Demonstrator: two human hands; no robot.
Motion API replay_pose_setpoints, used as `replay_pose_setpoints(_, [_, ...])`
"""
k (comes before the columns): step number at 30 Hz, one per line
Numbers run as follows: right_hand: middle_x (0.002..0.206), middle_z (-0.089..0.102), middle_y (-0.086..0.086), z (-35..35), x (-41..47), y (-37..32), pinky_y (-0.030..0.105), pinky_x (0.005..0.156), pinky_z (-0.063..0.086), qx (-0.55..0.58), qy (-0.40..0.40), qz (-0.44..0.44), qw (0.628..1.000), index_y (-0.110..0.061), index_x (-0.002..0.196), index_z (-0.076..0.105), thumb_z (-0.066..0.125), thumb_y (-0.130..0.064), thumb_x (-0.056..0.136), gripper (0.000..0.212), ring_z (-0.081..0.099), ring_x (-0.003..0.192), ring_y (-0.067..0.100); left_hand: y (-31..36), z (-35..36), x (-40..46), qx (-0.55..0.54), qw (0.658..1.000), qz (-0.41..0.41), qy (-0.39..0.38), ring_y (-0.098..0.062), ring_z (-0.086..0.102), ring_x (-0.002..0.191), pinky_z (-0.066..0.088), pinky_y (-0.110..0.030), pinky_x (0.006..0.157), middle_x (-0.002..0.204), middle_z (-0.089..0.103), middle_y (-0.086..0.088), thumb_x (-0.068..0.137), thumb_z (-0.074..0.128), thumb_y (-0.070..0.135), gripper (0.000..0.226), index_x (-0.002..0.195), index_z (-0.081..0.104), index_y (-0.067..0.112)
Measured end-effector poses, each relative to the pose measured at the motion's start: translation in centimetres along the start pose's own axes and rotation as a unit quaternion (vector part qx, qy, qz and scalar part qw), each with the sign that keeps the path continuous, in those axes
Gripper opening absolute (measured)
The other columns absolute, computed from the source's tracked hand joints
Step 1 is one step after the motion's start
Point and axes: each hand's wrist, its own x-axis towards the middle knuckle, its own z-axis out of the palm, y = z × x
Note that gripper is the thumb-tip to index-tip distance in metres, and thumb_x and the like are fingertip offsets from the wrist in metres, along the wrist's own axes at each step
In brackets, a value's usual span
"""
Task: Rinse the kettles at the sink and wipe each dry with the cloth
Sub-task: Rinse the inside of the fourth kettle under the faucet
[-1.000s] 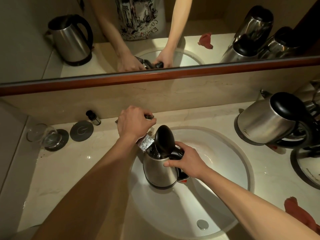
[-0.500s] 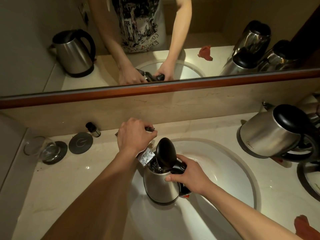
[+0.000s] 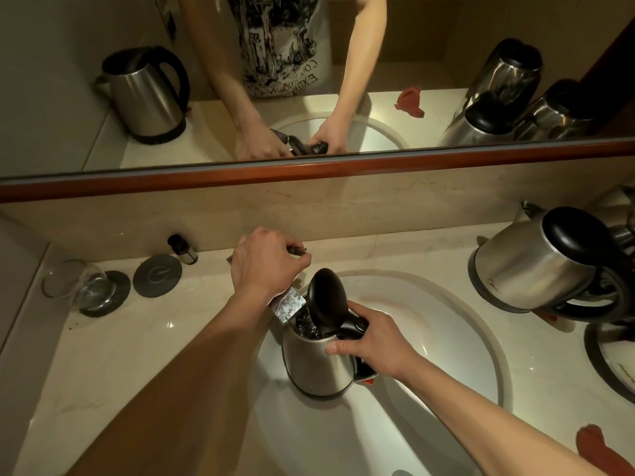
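Note:
A steel kettle [image 3: 314, 360] with its black lid flipped up stands upright inside the white sink [image 3: 457, 341]. My right hand [image 3: 372, 341] grips its black handle. My left hand [image 3: 266, 266] is curled round the tap handle at the back of the basin, hiding most of the tap. The tap spout [image 3: 288, 305] reaches over the kettle's open mouth, where water glints. A second steel kettle [image 3: 536, 261] lies tilted on the counter at right. A red cloth [image 3: 596, 446] lies at the lower right edge.
A glass [image 3: 74, 286] on a dark coaster, another round coaster [image 3: 157, 275] and a small dark bottle [image 3: 181, 248] sit on the counter at left. A round kettle base [image 3: 615, 359] lies at far right. The mirror behind reflects further kettles.
The view has tilted upward, so everything sits lower in the frame. Both hands keep their holds on the tap and the kettle handle.

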Motion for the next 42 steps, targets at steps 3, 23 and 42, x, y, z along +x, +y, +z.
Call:
replay_pose_setpoints(3, [0.116, 0.073, -0.027, -0.06, 0.04, -0.19, 0.018, 0.094, 0.045, -0.007, -0.001, 0.002, 1.000, -0.043, 0.134, 0.063, 0.094, -0.048, 0.064, 0.076, 0.064, 0.112, -0.005, -0.03, -0.06, 0.07, -0.002, 1.000, -0.001, -0.002, -0.018, 0.060, 0.104, 0.046, -0.035, 0.084, 0.098, 0.074, 0.008, 0.084, 0.065, 0.054, 0.026, 0.098, 0.079, 0.037])
replay_pose_setpoints(23, [0.114, 0.072, -0.029, -0.18, 0.19, 0.11, 0.012, 0.092, 0.043, -0.010, 0.003, 0.006, 1.000, -0.060, 0.117, 0.059, 0.096, -0.042, 0.066, 0.066, 0.063, 0.111, -0.007, 0.15, -0.13, -0.01, 0.002, 1.000, 0.002, 0.000, -0.020, 0.061, 0.101, 0.046, -0.035, 0.084, 0.097, 0.075, 0.006, 0.085, 0.065, 0.053, 0.027, 0.102, 0.079, 0.036])
replay_pose_setpoints(42, [0.115, 0.071, -0.026, -0.40, 0.50, 0.24, 0.004, 0.087, 0.040, -0.010, -0.009, 0.005, 1.000, -0.047, 0.129, 0.061, 0.096, -0.041, 0.065, 0.073, 0.062, 0.111, -0.006, 0.27, -0.15, 0.03, -0.002, 1.000, -0.008, -0.004, -0.019, 0.062, 0.099, 0.048, -0.035, 0.082, 0.099, 0.074, 0.008, 0.084, 0.065, 0.055, 0.030, 0.103, 0.079, 0.037])
